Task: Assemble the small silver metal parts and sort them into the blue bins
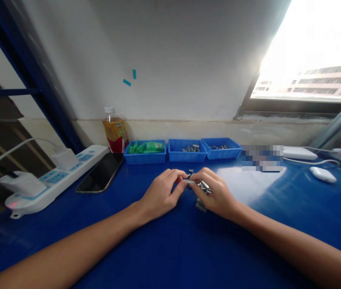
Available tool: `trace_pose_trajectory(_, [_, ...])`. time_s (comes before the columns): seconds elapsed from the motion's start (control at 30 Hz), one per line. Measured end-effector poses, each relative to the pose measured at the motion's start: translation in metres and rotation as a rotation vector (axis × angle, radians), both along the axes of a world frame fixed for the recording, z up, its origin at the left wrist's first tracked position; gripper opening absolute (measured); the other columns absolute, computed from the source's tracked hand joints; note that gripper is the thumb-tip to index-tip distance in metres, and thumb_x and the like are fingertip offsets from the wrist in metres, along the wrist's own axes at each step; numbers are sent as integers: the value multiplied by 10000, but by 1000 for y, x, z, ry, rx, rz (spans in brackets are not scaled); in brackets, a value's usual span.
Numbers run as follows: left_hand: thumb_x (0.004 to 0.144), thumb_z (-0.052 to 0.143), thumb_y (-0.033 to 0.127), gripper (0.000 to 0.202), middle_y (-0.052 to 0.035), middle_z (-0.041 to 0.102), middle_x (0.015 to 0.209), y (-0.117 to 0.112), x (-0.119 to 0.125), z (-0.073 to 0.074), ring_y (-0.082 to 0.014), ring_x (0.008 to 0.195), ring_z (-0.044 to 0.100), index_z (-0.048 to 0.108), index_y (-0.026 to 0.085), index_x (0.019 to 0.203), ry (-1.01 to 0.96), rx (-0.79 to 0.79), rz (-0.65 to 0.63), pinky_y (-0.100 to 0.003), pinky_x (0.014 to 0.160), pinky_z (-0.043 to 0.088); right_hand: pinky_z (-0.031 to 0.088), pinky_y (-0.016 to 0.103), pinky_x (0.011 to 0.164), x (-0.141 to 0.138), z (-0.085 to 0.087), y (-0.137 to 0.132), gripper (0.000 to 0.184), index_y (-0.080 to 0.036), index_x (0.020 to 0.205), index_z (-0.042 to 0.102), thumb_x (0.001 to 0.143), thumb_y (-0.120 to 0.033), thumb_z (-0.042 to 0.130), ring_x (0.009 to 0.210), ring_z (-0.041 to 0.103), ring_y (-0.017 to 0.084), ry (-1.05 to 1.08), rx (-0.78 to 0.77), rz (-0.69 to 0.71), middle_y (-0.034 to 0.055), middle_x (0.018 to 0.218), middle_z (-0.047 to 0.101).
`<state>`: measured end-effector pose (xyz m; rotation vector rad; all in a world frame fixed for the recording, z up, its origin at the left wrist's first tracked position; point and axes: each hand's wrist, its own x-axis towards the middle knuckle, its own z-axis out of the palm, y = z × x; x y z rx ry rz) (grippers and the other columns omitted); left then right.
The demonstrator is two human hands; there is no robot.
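Observation:
My left hand (167, 188) and my right hand (214, 192) meet fingertip to fingertip over the blue table. Between their pinched fingers is a small pale metal piece (189, 181), gripped from both sides; its exact kind is too small to make out. Several small shiny metal parts (201, 205) lie on the table under and beside my right hand, which partly hides them. Another little metal part (190, 171) shows just beyond my fingertips.
Along the wall stand a blue bin (144, 157) with green plastic packets, a middle bin (186, 155) and a right bin (223, 153) with metal parts. A bottle (114, 130), phone (101, 174) and power strip (52, 180) sit left; a white earbud case (323, 174) lies right.

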<state>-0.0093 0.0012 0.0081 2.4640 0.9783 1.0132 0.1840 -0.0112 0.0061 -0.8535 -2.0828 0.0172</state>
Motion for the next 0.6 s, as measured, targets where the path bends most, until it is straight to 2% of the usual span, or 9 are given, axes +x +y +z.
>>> trace_pose_trajectory(0.07, [906,484,319,225,-36,611,904,0,0,-1,-162,843,573,534,189,1082,-15,18,-1,-294,769,456,457,300,644,0,0,1,86,-192,866,570,894,-223,494,703,549,158,10,5,-12,49,772,602])
trace_pose_trajectory(0.2, [912,479,292,162,-33,610,876,1,0,-1,-162,843,568,555,187,1009,9,53,-13,-301,790,445,442,289,632,1,-1,2,145,-192,800,561,908,-229,471,673,534,148,1,1,-19,34,718,588])
trace_pose_trajectory(0.3, [936,433,295,179,-41,620,890,1,1,0,-167,857,564,562,179,981,21,51,1,-308,793,442,443,294,638,1,-1,1,78,-187,904,553,874,-257,533,682,535,151,-7,-15,-44,30,745,582])
trace_pose_trajectory(0.37, [946,409,305,203,-46,626,904,1,1,1,-173,876,562,565,177,960,27,44,2,-312,799,441,448,300,650,1,-1,0,132,-185,956,542,849,-258,566,700,540,157,-17,-13,-44,34,774,582])
trace_pose_trajectory(0.47, [952,389,306,227,-42,629,887,1,1,2,-172,870,562,571,177,911,39,29,-6,-315,802,441,451,300,653,1,-1,-1,65,-187,911,546,861,-229,542,712,540,158,-24,1,-16,42,783,589])
trace_pose_trajectory(0.6, [925,451,305,189,-34,619,894,0,0,1,-162,850,571,550,187,1035,7,25,2,-306,786,452,452,303,652,0,0,0,71,-189,880,569,887,-216,504,711,544,159,-13,-3,-16,48,773,604])
